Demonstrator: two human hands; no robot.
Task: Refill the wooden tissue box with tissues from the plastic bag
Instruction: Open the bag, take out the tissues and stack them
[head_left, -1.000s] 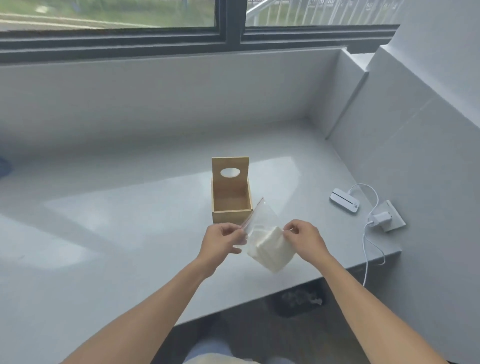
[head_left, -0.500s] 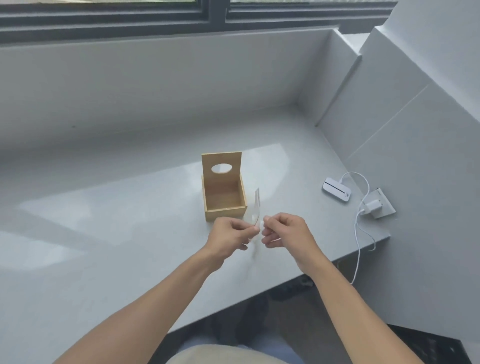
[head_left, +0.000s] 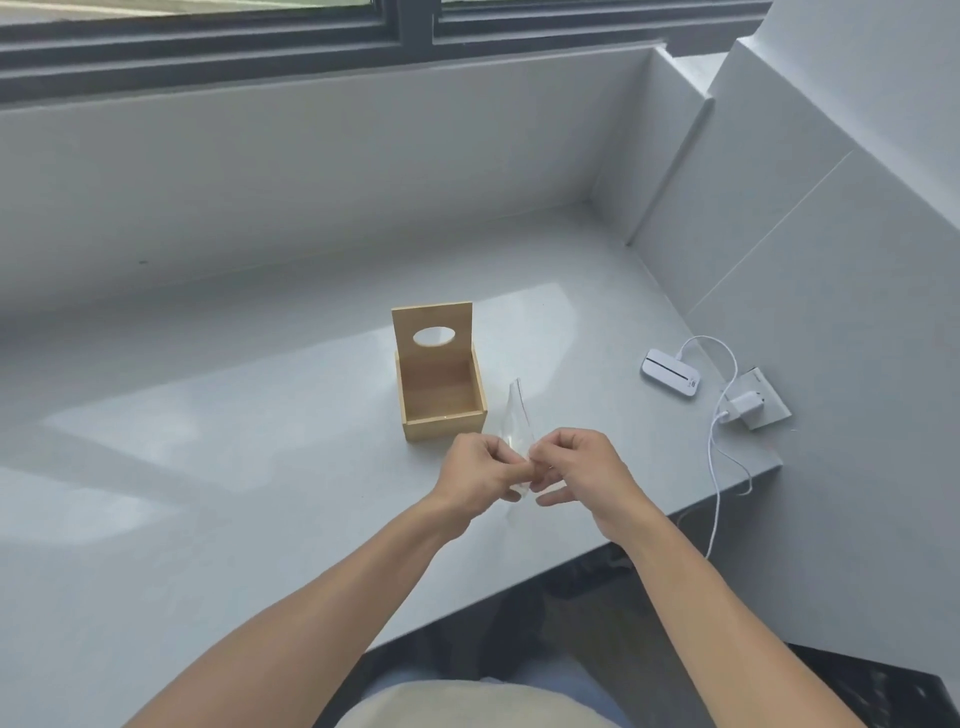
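While pinched edge-on, plastic bag (head_left: 515, 422) beside wooden tissue box (head_left: 440, 384).

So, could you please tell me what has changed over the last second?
The bag has turned edge-on between both hands, and the white tissues seen inside it a second ago no longer show. The left hand and right hand have moved closer together, keeping their grip. The box stays open and empty.
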